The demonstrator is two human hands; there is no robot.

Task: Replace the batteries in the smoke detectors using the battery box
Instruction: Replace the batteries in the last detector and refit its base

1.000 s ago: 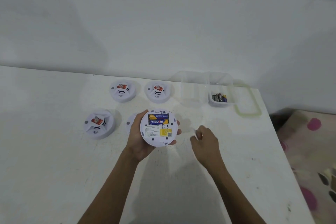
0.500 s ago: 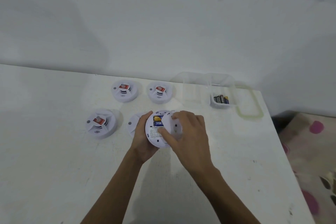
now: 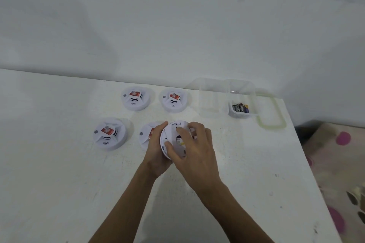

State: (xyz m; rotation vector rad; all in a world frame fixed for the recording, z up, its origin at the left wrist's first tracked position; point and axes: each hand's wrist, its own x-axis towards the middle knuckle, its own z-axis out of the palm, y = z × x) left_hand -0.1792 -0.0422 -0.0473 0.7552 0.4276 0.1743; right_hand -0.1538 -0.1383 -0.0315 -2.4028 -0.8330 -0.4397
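Head view: left hand (image 3: 156, 152) cups one upturned smoke detector (image 3: 167, 134), right hand (image 3: 197, 148) grips its back, probably closing it; four others (image 3: 109, 134) wait, with batteries (image 3: 241, 107) in the box (image 3: 242, 115).

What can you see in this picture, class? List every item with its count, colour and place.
table: one, white, lower view
smoke detectors: four, white with red labels, on table in two rows, one partly hidden
held smoke detector: one, white, above table's middle
battery box: one, clear, far right of table
batteries: a few, dark, box's right compartment
lid: one, clear with green rim, right of box
cloth: one, pale with pink spots, beyond table's right edge
hands: two; left hand and right hand both grip the held smoke detector
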